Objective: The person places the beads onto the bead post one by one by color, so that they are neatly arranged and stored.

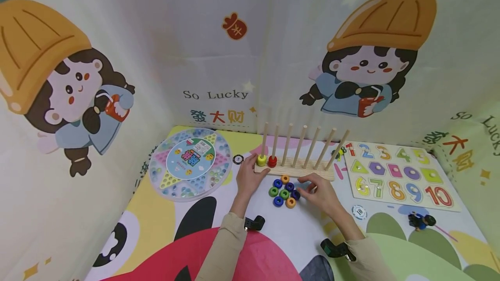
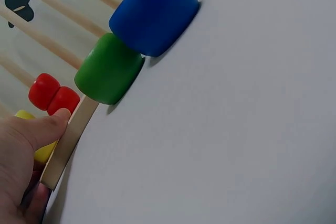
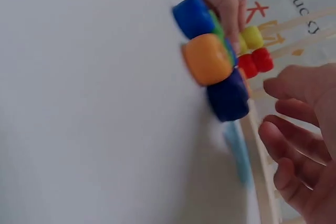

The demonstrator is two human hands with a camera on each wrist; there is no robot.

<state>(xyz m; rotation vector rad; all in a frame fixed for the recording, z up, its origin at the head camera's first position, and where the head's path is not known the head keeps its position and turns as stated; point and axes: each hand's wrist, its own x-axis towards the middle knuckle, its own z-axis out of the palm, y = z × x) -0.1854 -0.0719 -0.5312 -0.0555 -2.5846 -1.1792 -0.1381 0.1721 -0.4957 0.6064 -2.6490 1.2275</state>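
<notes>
My left hand (image 1: 250, 176) grips the left end of a wooden peg rack (image 1: 300, 171), its thumb on the front beside the lowest red bead (image 2: 64, 100). Yellow beads (image 1: 261, 160) sit on the leftmost peg and red beads (image 1: 272, 161) on the second; the other pegs stand bare. In front of the rack lies a cluster of blue, green and orange beads, among them an orange bead (image 3: 208, 60) and a dark blue bead (image 3: 229, 99). Beside the cluster's right side hovers my right hand (image 1: 321, 192), fingers loosely bent and holding nothing.
Left of the rack lies a round Chinese checkers board (image 1: 159, 187), with a black-and-white chip (image 1: 238, 159) between them. On the right are a number puzzle board (image 1: 405, 181), a pale chip (image 1: 359, 212) and a small dark figure (image 1: 422, 220). A printed cloth (image 1: 281, 77) hangs behind.
</notes>
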